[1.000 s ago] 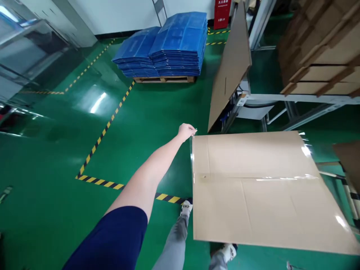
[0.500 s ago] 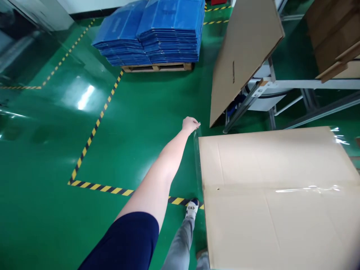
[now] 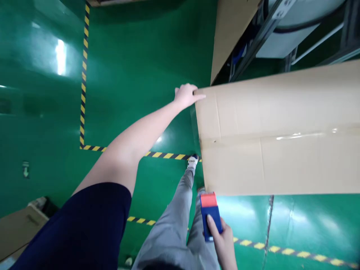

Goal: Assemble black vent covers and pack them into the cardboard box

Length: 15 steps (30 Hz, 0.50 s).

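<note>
A large flat cardboard box (image 3: pixel 281 131) with a strip of clear tape along its middle seam fills the right of the view. My left hand (image 3: pixel 185 95) reaches out on a straight arm and grips the box's far left corner. Low in the view, my right hand (image 3: pixel 222 240) holds a blue and red tape dispenser (image 3: pixel 209 213) just below the box's near left corner, apart from the cardboard. My grey trouser legs and one shoe (image 3: pixel 192 162) show beneath the box's left edge.
The floor is glossy green with yellow-black striped lines (image 3: pixel 83 75). Another cardboard sheet (image 3: pixel 227 33) leans on a metal frame (image 3: pixel 261 30) at the top right. A brown carton (image 3: pixel 19 225) sits at the bottom left.
The view has tilted down and nearer. My left hand went from pinching the tape edge at the corner to gripping the cardboard corner. My right hand with the tape dispenser has come into view.
</note>
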### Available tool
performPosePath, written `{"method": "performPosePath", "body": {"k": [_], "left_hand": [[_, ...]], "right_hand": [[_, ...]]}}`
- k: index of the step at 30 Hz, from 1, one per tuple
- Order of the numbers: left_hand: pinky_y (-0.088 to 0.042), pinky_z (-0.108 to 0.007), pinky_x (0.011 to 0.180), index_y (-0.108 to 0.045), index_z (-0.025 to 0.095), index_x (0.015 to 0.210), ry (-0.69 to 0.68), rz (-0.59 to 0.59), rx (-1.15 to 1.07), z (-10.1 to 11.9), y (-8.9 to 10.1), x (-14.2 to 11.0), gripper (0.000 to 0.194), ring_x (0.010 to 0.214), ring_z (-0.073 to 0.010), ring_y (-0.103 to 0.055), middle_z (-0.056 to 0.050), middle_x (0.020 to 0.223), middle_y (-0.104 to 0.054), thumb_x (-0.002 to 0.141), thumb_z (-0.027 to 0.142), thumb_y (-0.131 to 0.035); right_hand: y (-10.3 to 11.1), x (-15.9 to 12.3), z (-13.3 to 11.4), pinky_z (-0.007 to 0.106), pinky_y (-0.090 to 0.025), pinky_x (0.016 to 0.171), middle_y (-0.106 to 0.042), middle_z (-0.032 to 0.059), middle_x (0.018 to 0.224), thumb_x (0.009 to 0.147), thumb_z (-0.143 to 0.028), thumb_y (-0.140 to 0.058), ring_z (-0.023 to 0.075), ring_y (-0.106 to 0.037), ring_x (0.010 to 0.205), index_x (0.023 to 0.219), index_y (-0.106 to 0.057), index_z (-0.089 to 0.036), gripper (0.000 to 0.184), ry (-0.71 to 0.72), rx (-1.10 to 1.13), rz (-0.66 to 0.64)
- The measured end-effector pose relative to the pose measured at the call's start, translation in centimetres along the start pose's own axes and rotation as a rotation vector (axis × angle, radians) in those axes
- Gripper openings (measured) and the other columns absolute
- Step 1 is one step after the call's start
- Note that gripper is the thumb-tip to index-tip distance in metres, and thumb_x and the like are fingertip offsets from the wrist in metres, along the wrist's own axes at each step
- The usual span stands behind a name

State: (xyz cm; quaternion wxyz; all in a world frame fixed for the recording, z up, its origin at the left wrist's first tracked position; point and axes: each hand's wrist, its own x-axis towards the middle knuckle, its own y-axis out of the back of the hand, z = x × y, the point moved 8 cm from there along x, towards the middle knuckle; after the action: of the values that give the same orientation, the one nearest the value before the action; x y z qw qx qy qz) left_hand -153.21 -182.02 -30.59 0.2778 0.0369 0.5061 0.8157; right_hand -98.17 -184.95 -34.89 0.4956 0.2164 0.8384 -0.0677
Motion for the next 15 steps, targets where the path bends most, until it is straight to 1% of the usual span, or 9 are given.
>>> {"method": "performPosePath", "body": {"k": [2,4,6,8,10,11,13,15], "left_hand": [[-0.032,-0.050,0.102,-0.071,0.014,0.101,0.014,0.045,0.006,0.6,-0.5,-1.2,0.035,0.110,-0.0329,-0.054,-0.011,0.104,-0.066,0.084,0.044,-0.069],[-0.030,-0.051,0.104,-0.070,0.014,0.102,0.053,0.080,-0.007,0.8,-1.1,-1.5,0.032,0.110,-0.0317,-0.053,-0.011,0.104,-0.066,0.085,0.042,-0.068],[-0.027,-0.052,0.105,-0.071,0.015,0.099,0.085,0.113,0.002,1.0,-1.4,-1.4,0.029,0.108,-0.0305,-0.053,-0.010,0.102,-0.067,0.085,0.040,-0.069],[-0.026,-0.053,0.106,-0.071,0.016,0.097,0.107,0.141,0.010,1.1,-1.4,-1.5,0.026,0.106,-0.0298,-0.053,-0.009,0.101,-0.067,0.085,0.039,-0.069],[-0.027,-0.054,0.105,-0.071,0.018,0.096,0.109,0.164,0.012,1.3,-1.3,-1.7,0.025,0.106,-0.0297,-0.053,-0.009,0.101,-0.067,0.086,0.040,-0.068],[-0.028,-0.054,0.104,-0.071,0.019,0.095,0.103,0.175,0.013,1.4,-1.2,-1.9,0.024,0.106,-0.0295,-0.053,-0.009,0.102,-0.067,0.086,0.041,-0.067],[-0.028,-0.054,0.104,-0.071,0.021,0.093,0.101,0.187,0.018,1.5,-1.2,-2.1,0.024,0.106,-0.0289,-0.053,-0.008,0.102,-0.068,0.087,0.043,-0.065],[-0.027,-0.053,0.104,-0.071,0.021,0.096,0.118,0.178,0.025,1.2,-1.4,-2.0,0.026,0.106,-0.0275,-0.052,-0.008,0.104,-0.068,0.088,0.045,-0.064]], "right_hand": [[-0.3,0.4,0.2,0.030,-0.055,0.064,-0.071,0.0083,0.074,0.077,-0.068,-0.065,0.0260,-0.067,0.072,0.084,-0.072,-0.012,0.057,0.049,-0.015,-0.020],[-0.4,0.3,1.5,0.030,-0.055,0.065,-0.072,0.0082,0.076,0.080,-0.065,-0.063,0.0246,-0.066,0.071,0.088,-0.072,-0.012,0.054,0.082,-0.048,-0.015],[-0.3,-0.2,4.2,0.030,-0.053,0.062,-0.071,0.0082,0.074,0.080,-0.065,-0.063,0.0239,-0.065,0.068,0.084,-0.072,-0.013,0.054,0.082,-0.091,-0.008],[0.4,-1.1,7.7,0.030,-0.053,0.061,-0.070,0.0082,0.072,0.079,-0.066,-0.063,0.0241,-0.064,0.067,0.081,-0.071,-0.013,0.054,0.056,-0.118,0.000],[1.3,-1.9,10.8,0.030,-0.052,0.063,-0.071,0.0082,0.073,0.078,-0.067,-0.064,0.0251,-0.065,0.069,0.084,-0.072,-0.013,0.055,0.028,-0.120,-0.001],[1.8,-2.2,12.0,0.031,-0.053,0.064,-0.071,0.0082,0.074,0.077,-0.067,-0.064,0.0255,-0.065,0.070,0.085,-0.072,-0.013,0.055,0.017,-0.113,-0.009],[2.3,-2.2,13.1,0.031,-0.053,0.067,-0.071,0.0082,0.077,0.077,-0.067,-0.064,0.0260,-0.066,0.073,0.086,-0.072,-0.012,0.056,0.001,-0.090,-0.032],[2.3,-1.4,13.0,0.031,-0.052,0.067,-0.071,0.0080,0.076,0.077,-0.069,-0.064,0.0255,-0.065,0.073,0.085,-0.071,-0.012,0.058,-0.031,-0.069,-0.051]]}}
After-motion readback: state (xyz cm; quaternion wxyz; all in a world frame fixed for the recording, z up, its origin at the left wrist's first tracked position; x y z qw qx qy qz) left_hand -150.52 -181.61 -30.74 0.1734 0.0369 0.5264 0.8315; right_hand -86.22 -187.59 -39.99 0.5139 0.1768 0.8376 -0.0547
